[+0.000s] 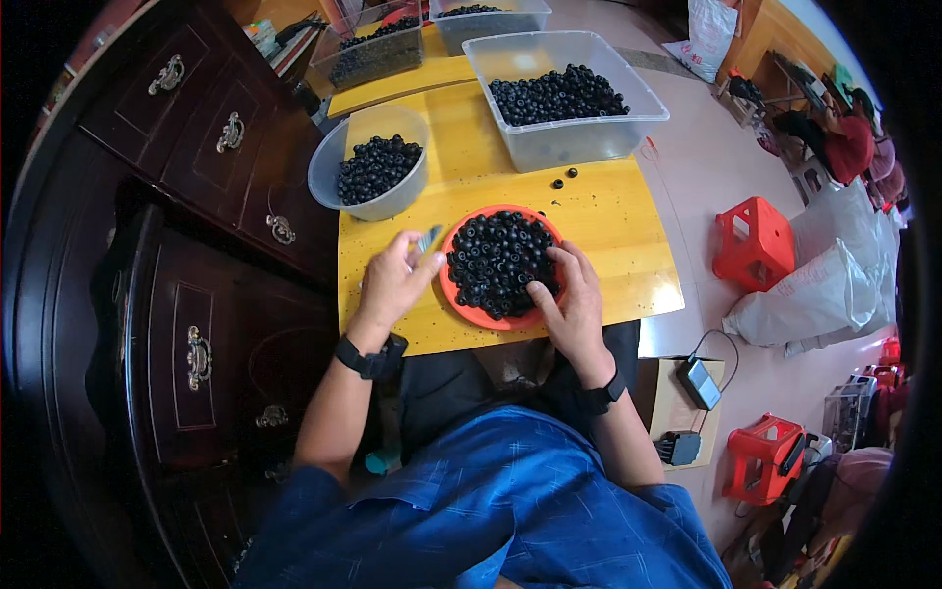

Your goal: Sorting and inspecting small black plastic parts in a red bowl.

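Beads point(498, 263) fill the orange bowl point(481, 319) before you on the yellow tabletop point(613, 236). Your left hand point(392, 283) is just beside it, its grip narrow around a small grey tool point(428, 239), while your right hand point(577, 309) curls over the rim, though whether that grip holds any beads cannot be told. Beyond the bowl, your round tub point(397, 203) and rectangular bin point(579, 149) hold more.
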The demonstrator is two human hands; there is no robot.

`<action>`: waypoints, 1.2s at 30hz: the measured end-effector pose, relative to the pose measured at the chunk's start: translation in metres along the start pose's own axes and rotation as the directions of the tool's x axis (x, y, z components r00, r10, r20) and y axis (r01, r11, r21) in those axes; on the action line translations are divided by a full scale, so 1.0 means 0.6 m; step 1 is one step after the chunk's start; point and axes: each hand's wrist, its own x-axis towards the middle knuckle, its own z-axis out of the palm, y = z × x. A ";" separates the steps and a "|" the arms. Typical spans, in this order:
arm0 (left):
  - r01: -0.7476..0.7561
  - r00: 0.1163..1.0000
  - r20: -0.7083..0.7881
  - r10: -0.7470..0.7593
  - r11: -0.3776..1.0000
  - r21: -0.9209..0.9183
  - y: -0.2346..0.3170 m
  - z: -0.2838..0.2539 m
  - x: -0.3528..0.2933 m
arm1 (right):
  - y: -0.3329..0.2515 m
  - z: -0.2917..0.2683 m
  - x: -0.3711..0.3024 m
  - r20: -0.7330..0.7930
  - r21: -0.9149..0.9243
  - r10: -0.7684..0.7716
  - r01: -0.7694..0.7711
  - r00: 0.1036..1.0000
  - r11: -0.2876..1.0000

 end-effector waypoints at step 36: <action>0.174 0.979 0.128 -0.160 0.978 -0.115 -0.043 0.071 -0.047 | -0.035 0.083 0.049 0.138 -0.374 -0.237 0.273 0.962 0.886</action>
